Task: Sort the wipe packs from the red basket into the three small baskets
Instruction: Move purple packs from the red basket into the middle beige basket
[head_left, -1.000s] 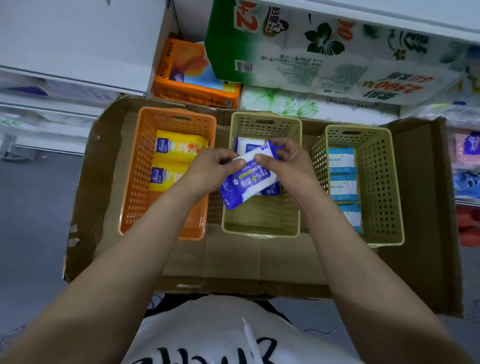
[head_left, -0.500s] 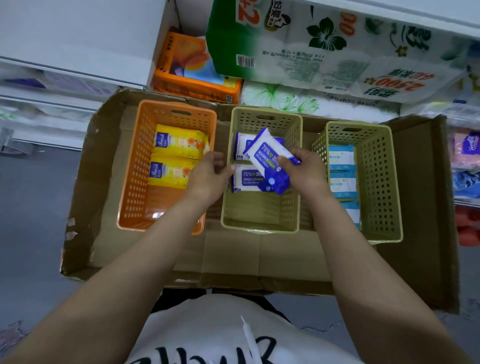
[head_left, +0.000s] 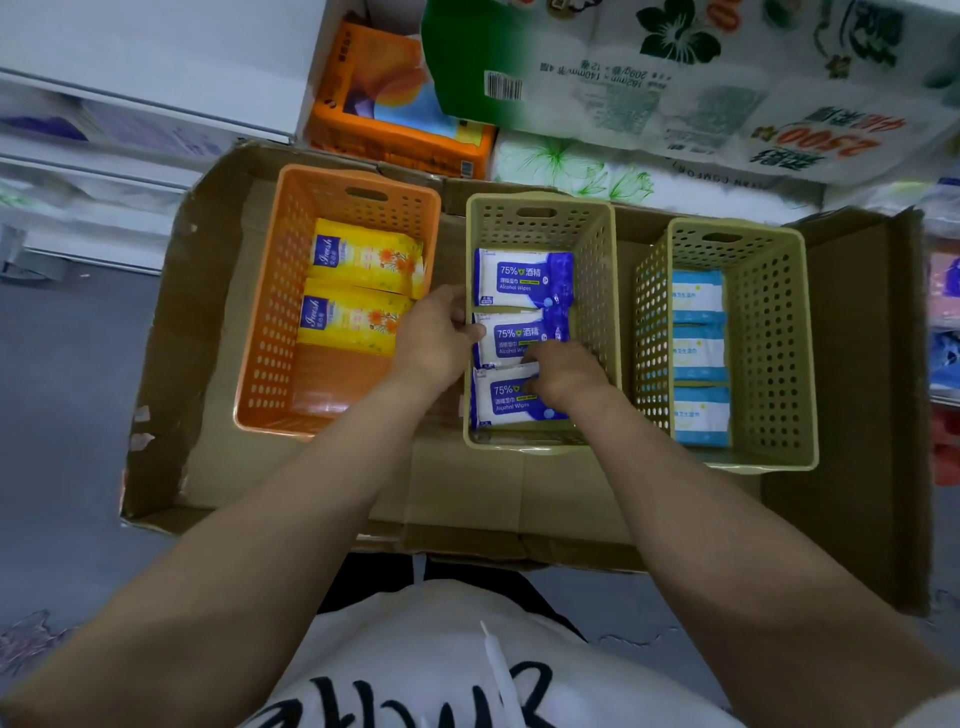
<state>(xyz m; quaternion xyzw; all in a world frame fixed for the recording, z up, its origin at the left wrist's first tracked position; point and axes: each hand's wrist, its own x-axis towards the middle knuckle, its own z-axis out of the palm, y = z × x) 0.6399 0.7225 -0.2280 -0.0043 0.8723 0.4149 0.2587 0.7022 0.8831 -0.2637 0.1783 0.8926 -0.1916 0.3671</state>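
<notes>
from my head view, my left hand (head_left: 434, 338) rests on the near-left rim of the middle basket (head_left: 602, 291), thumb touching the middle alcohol wipe pack (head_left: 511, 338); its grip looks loosely curled, holding nothing. my right hand (head_left: 563, 376) reaches into that basket, fingers curled down onto the nearest alcohol wipe pack (head_left: 506, 402), pressing it; whether they pinch it i cannot tell. a third pack (head_left: 522, 278) lies at the far end. the orange basket (head_left: 270, 322) on the left holds two yellow packs (head_left: 363, 291). the right basket (head_left: 769, 338) holds three light blue packs (head_left: 698, 353). all three sit in a cardboard tray (head_left: 857, 389). tissue bundles (head_left: 675, 78) crowd the shelf beyond.
</notes>
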